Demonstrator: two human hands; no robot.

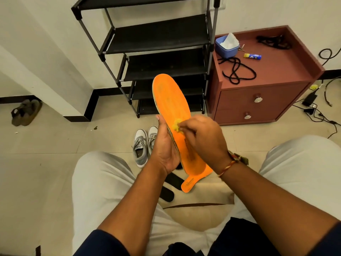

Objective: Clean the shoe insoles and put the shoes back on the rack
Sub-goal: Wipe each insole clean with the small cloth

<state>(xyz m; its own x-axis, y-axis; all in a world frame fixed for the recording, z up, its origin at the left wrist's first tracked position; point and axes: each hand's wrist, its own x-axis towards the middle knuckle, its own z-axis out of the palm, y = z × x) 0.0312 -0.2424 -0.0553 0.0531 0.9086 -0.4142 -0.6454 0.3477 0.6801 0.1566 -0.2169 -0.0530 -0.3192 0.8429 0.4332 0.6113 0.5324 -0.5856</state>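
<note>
My left hand [163,145] grips an orange insole [171,100] along its left edge and holds it up, toe end pointing away. My right hand [201,137] pinches a small yellow wad of cloth [178,125] and presses it on the insole's middle. A second orange insole [195,179] lies below, between my knees, partly hidden by my hands. A pair of grey sneakers [142,146] stands on the floor in front of a black shoe rack [158,52] whose shelves hold nothing.
A brown bedside cabinet [262,100] right of the rack carries a blue tissue box [227,46], black laces [238,70] and a small tube [252,56]. Brown sandals [25,112] lie at the far left. Cables [317,108] trail on the floor at right. Black strips [170,183] lie near my left knee.
</note>
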